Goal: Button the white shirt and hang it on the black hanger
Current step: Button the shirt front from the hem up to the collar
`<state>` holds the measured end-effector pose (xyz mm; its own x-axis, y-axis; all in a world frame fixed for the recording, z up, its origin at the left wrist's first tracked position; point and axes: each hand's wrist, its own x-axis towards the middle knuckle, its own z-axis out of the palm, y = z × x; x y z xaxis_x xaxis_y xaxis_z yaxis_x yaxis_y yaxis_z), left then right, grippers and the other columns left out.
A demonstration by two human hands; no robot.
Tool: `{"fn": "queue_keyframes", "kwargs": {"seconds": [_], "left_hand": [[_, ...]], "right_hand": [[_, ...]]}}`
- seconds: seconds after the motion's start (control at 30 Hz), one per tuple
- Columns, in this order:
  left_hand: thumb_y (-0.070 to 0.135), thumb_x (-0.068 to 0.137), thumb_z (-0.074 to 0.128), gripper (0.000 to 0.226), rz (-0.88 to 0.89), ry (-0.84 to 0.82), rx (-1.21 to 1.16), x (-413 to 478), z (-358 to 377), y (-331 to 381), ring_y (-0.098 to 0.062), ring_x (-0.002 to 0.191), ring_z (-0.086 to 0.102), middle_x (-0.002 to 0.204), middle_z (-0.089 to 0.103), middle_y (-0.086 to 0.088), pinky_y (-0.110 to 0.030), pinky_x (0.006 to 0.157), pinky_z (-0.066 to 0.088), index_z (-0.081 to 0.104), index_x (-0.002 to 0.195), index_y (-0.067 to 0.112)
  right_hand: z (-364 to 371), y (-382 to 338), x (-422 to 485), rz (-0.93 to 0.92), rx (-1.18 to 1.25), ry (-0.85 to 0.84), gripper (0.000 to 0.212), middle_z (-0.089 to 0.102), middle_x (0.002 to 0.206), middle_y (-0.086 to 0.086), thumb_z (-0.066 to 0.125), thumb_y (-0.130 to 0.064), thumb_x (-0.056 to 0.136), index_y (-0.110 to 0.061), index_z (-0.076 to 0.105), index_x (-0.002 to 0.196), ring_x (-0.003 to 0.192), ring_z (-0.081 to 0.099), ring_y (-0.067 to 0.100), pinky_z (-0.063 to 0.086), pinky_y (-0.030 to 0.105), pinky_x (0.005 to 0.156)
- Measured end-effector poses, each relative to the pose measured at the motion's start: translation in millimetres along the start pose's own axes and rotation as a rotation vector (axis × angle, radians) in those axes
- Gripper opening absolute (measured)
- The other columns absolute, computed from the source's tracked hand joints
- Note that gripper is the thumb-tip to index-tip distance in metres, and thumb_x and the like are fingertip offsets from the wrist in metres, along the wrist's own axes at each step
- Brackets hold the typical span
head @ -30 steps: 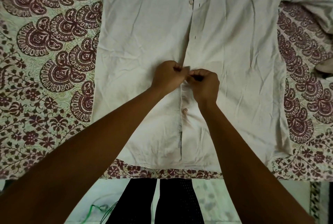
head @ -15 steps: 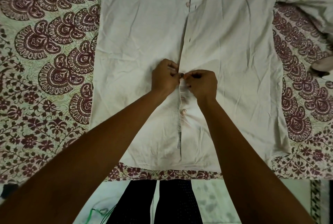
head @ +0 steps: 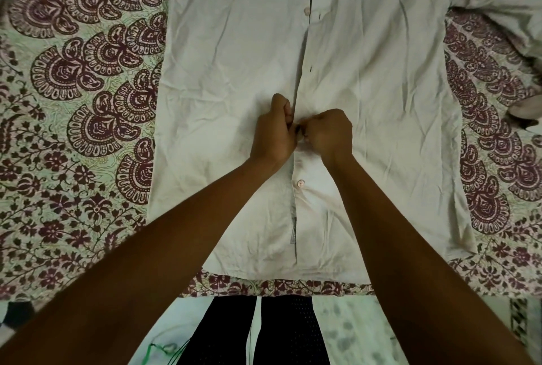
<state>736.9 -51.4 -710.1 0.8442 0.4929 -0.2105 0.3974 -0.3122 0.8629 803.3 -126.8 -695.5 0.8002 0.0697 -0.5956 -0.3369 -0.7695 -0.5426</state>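
A white shirt point(head: 228, 77) lies spread flat, front up, on a patterned bedsheet, its hem toward me. My left hand point(head: 274, 133) pinches the left edge of the front placket at mid-height. My right hand point(head: 328, 133) pinches the right edge of the placket against it, fingers curled; the button between them is hidden. Below my hands one button point(head: 300, 182) sits fastened. Above them a loose button point(head: 306, 10) shows beside the gaping placket. No black hanger is in view.
The maroon-and-cream patterned bedsheet point(head: 73, 118) covers the bed on both sides of the shirt. The bed's near edge point(head: 287, 288) runs just below the hem. My dark-trousered legs point(head: 261, 332) stand on a pale floor. A crumpled sleeve point(head: 504, 4) lies at the top right.
Both hands stayed together on the placket at mid-height, shifting slightly lower in view. The left fist turned more upright. The shirt has not otherwise moved.
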Motion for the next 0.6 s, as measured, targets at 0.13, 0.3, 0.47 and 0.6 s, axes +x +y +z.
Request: {"fn": "queue_keyframes", "kwargs": {"seconds": [0.13,0.3,0.47,0.6], "left_hand": [[-0.003,0.077,0.068,0.036,-0.104,-0.002,-0.081,1,-3,-4,-0.012,0.059,0.048,0.062,0.046,0.005,-0.011,0.054,0.042,0.036,0.083,0.012],[-0.007,0.073,0.066,0.054,-0.146,0.022,-0.031,6,2,-5,-0.005,0.053,0.042,0.061,0.045,0.007,-0.012,0.050,0.038,0.028,0.069,0.029],[-0.001,0.073,0.071,0.046,-0.216,-0.039,-0.036,10,-4,0,-0.006,0.060,0.048,0.065,0.050,0.009,-0.010,0.056,0.040,0.036,0.067,0.028],[0.004,0.077,0.071,0.026,-0.304,-0.096,-0.149,12,-10,1,-0.025,0.083,0.066,0.079,0.065,-0.003,-0.037,0.080,0.055,0.054,0.067,0.021]], "right_hand": [[-1,-1,-3,-0.085,-0.111,0.039,0.017,0.048,0.055,0.004,0.062,-0.009,0.079,-0.002,0.059,0.064,0.048,0.042,0.012,0.028,0.019,0.043],[-6,1,-6,-0.176,-0.057,0.058,0.006,0.070,0.079,0.005,0.070,-0.010,0.074,-0.009,0.074,0.079,0.072,0.062,0.017,0.046,0.018,0.059],[-20,0,0,0.046,0.255,-0.136,0.024,0.060,0.066,0.015,0.070,0.006,0.072,-0.007,0.056,0.057,0.058,0.059,0.022,0.052,0.027,0.061],[-27,-9,-2,0.301,0.465,-0.316,0.022,0.062,0.052,0.002,0.062,0.003,0.084,-0.005,0.056,0.065,0.057,0.056,0.008,0.046,0.011,0.041]]}}
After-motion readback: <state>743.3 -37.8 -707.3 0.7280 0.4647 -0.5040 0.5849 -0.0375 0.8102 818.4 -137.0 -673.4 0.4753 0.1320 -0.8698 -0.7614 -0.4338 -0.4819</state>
